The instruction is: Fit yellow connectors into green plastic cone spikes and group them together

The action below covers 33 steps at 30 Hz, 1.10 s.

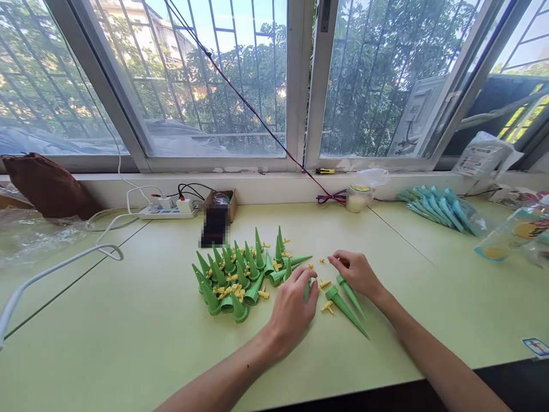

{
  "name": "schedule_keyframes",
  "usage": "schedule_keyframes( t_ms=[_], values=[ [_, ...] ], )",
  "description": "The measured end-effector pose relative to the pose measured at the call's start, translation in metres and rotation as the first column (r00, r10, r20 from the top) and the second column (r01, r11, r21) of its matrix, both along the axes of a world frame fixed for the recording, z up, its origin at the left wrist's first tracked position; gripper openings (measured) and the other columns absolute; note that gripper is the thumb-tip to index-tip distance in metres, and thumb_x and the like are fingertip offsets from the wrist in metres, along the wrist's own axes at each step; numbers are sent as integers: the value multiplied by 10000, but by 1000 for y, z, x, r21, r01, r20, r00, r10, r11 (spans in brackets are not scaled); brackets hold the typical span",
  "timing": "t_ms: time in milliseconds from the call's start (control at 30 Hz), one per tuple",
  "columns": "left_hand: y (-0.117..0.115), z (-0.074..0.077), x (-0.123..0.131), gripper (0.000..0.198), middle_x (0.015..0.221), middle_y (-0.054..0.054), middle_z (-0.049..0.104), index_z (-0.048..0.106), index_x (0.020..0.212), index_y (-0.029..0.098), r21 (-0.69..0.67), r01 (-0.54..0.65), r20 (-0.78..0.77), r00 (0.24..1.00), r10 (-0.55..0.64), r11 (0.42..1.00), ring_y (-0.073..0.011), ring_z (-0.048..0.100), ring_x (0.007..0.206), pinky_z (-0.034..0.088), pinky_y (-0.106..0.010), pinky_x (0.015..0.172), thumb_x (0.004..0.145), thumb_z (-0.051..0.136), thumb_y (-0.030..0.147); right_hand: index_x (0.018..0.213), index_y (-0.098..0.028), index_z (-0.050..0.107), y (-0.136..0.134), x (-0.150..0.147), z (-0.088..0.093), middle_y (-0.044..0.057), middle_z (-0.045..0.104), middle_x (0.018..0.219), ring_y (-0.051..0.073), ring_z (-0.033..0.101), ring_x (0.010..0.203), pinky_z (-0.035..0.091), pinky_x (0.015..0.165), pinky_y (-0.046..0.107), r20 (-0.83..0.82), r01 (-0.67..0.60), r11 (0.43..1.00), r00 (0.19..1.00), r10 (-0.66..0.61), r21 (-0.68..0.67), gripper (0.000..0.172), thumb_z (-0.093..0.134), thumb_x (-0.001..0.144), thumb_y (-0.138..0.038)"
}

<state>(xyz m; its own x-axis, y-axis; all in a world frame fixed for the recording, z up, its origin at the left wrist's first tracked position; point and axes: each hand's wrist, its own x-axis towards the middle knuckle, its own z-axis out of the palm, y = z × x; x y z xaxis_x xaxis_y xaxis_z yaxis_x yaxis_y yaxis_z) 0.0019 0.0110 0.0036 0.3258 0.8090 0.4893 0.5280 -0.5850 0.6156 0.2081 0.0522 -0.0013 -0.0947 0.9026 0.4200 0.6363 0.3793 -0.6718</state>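
Head view shows your left hand (294, 312) palm down on the bench (128, 343), fingers curled around a green spike (307, 289) just right of the spike pile (235, 280). Your right hand (357, 273) rests farther right, fingertips pinched together; whether they hold anything cannot be told.

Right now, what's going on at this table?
A person works bare-handed at a pale green table. The left hand grips a green spike. The right hand rests by two more spikes lying flat, its fingers curled near small yellow fittings. A cluster of upright green spikes stands just left of the hands.
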Motion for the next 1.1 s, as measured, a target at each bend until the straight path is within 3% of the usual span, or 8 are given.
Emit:
schedule_keyframes(
  t_ms=[167, 300, 400, 567, 800, 1100],
  values=[
    [-4, -1, 3, 151, 995, -23, 694, 594, 1051, 213, -102, 45, 59, 998, -39, 994, -92, 499, 530, 440, -262, 614, 988, 485, 297, 751, -173, 647, -3, -9, 6, -21, 480, 553, 126, 437, 481, 357, 450, 252, -306, 63, 998, 949, -67, -25, 512, 520, 926, -637],
    [-9, -1, 6, 261, 983, -8, 698, 528, 1211, 236, -259, 119, 137, 987, -85, 959, -83, 459, 497, 409, -249, 573, 979, 508, 355, 786, -181, 621, -8, -21, 6, -35, 490, 577, 98, 403, 376, 329, 339, 247, -498, -73, 984, 867, -18, -163, 508, 563, 882, -676],
    [-11, -2, 7, 335, 954, -5, 683, 484, 1278, 247, -329, 151, 186, 978, -93, 932, -82, 441, 490, 364, -233, 521, 969, 521, 370, 793, -175, 618, -11, -28, 5, -32, 497, 610, 103, 458, 411, 400, 361, 243, -589, -181, 968, 807, 45, -174, 478, 610, 868, -647],
    [-9, -3, 8, 364, 805, 32, 587, 466, 1292, 241, -372, 171, 249, 965, -79, 912, -76, 405, 485, 304, -211, 486, 959, 530, 376, 825, -178, 638, -15, -30, 10, 4, 567, 704, 130, 527, 557, 473, 457, 249, -632, -276, 949, 765, 121, -152, 399, 656, 867, -575],
    [-9, 3, 10, 412, 749, 61, 497, 451, 1299, 208, -407, 182, 353, 935, -30, 895, -62, 402, 469, 288, -189, 450, 943, 556, 387, 891, -184, 647, -19, -29, 16, 18, 610, 767, 144, 556, 640, 494, 540, 266, -592, -317, 939, 785, 182, -132, 334, 730, 822, -500],
    [-11, 6, 8, 377, 764, 73, 473, 490, 1246, 227, -346, 71, 292, 956, 36, 936, -52, 398, 469, 294, -185, 470, 897, 609, 305, 930, -189, 642, -17, -29, 13, 25, 619, 804, 138, 547, 652, 469, 560, 275, -594, -325, 934, 785, 177, -150, 317, 737, 835, -477]
  ],
)
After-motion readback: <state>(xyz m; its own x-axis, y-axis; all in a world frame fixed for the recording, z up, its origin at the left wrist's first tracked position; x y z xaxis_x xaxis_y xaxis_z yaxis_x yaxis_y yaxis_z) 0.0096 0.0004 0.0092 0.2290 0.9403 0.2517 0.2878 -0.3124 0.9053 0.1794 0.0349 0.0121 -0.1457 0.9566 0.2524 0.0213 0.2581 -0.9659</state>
